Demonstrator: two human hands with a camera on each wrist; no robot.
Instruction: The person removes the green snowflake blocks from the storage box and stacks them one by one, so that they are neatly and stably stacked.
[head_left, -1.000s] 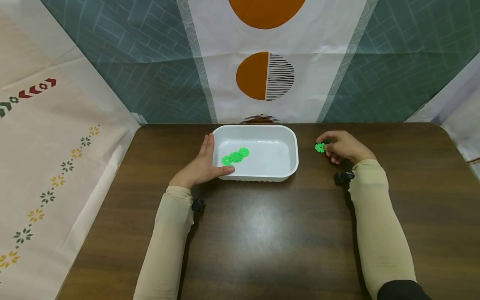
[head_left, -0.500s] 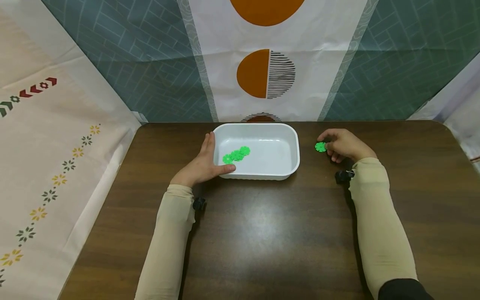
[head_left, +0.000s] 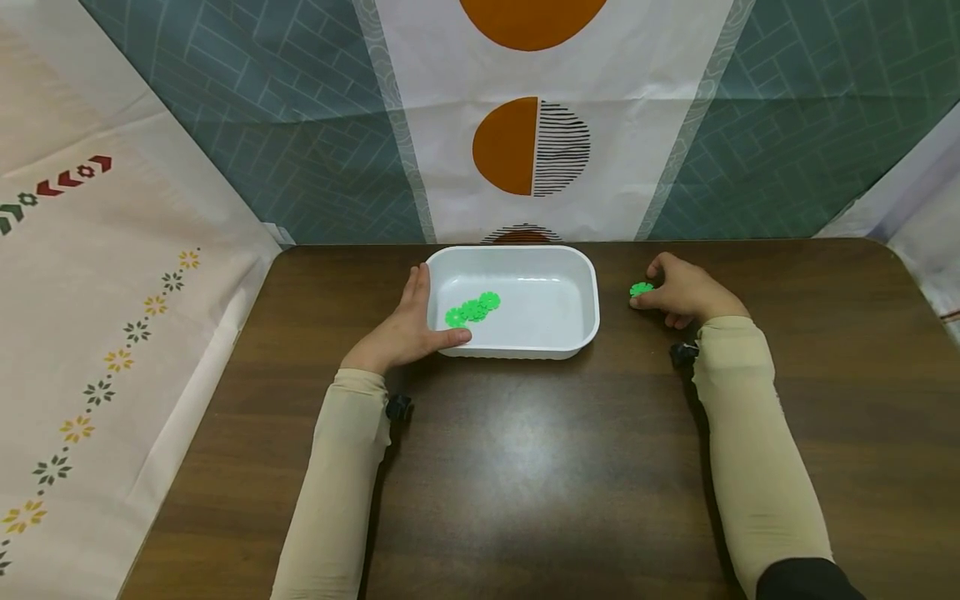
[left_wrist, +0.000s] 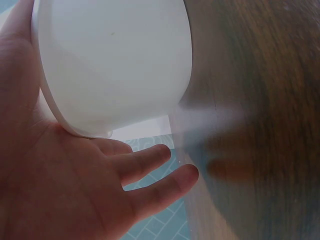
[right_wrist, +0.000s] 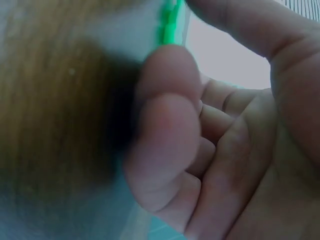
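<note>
The white tray (head_left: 525,350) holds several overlapping green flower-shaped discs (head_left: 474,310) toward its left side. My left hand (head_left: 397,329) rests against the tray's left end, its straight thumb over the near rim and its fingers along the outer wall. In the left wrist view, the left hand's palm (left_wrist: 65,175) touches the tray (left_wrist: 115,65) and the fingers are extended. To the right of the tray, my right hand (head_left: 690,290) pinches another green disc (head_left: 641,288), which looks tilted. The right wrist view shows that disc (right_wrist: 171,22) edge-on beyond the curled fingers (right_wrist: 167,125).
The brown wooden table (head_left: 525,467) extends under both forearms. A patterned cloth (head_left: 615,167) hangs behind its far edge. On the left is a white cloth (head_left: 112,292) with printed flowers.
The right thumb has shifted left along the green disc's near edge, and the index finger has moved right. The disc looks narrower. The left hand and tray have hardly moved.
</note>
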